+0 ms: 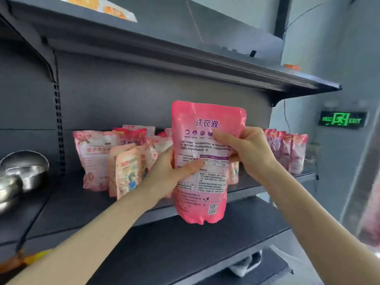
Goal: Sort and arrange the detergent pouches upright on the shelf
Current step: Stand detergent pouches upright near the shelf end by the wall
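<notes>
A large pink detergent pouch [206, 128] is held upright in front of the shelf [67, 206], its printed back facing me. My left hand [171, 174] grips its left edge, thumb across the label. My right hand [245, 150] pinches its right edge higher up. Behind it, several pink and peach pouches [121, 159] stand in a loose cluster on the shelf. A tidy upright row of darker pink pouches [287, 150] stands at the shelf's right end.
Steel bowls [22, 171] are stacked at the shelf's left end. A dark shelf board [185, 64] hangs overhead and another shelf [185, 243] juts out below. A green exit sign [341, 119] glows on the right wall.
</notes>
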Motion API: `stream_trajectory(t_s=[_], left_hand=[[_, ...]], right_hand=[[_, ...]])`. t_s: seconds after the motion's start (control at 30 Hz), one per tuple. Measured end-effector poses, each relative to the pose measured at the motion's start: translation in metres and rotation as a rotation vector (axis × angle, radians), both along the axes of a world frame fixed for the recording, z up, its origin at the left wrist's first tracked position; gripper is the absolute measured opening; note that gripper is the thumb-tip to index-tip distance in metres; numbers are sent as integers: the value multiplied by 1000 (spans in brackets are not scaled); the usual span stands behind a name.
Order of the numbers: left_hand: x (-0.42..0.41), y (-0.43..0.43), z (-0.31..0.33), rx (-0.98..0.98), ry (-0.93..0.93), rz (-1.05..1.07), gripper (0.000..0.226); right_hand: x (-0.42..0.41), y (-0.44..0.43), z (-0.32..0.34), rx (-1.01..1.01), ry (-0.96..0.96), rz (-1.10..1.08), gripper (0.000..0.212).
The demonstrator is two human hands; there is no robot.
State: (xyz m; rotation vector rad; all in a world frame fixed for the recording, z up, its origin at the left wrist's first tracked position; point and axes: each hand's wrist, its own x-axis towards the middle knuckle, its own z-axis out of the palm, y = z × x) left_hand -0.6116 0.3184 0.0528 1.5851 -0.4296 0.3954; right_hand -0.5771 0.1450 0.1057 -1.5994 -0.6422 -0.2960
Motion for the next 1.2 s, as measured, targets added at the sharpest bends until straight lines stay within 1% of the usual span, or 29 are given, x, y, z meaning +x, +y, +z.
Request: stream_trajectory(t_s=[0.07,0.2,0.27,0.33,0.37,0.43,0.53,0.6,0.7,0.8,0.9,1.0,1.03,1.07,1.1,1.2], left_hand=[[7,-42,-9,-16,-33,67,42],[27,-110,-25,22,-207,198,61],[41,-136,-33,110,-320,285,66],[60,-159,-41,237,-391,346,60],[71,-170,-45,295,-396,354,60],[95,-194,-50,400,-371,347,73],[136,-229,-51,426,-312,304,90],[168,-250,-52,389,-281,289,93],[217,-269,-50,288,-239,233,86],[265,-281,-49,168,-216,201,76],[307,-295,-47,64,-166,183,73],[344,-304,-50,-20,-104,142,68],[355,-306,-51,-36,-86,128,68],[365,-307,-51,-45,-73,120,68],[374,-308,-51,-54,-65,116,67],[396,-313,-53,-57,-63,136,62]], right_hand=[[0,-36,-3,-8,-5,-79,7],[14,-96,-11,-15,-9,-219,10],[28,-120,-16,-23,-1,-285,10],[46,-142,-20,-11,2,-350,10],[56,-151,-21,-1,-5,-383,10],[78,-168,-25,9,-17,-436,11],[115,-188,-32,34,-12,-449,13],[142,-202,-35,36,-10,-422,14],[186,-221,-34,41,11,-336,14],[232,-243,-33,-3,82,-158,16],[279,-265,-38,-30,191,48,31],[328,-280,-50,-29,275,162,54],[346,-283,-56,-24,298,203,59],[362,-286,-61,-26,316,254,60],[379,-288,-67,-34,327,307,56],[421,-288,-80,-29,333,392,39]])
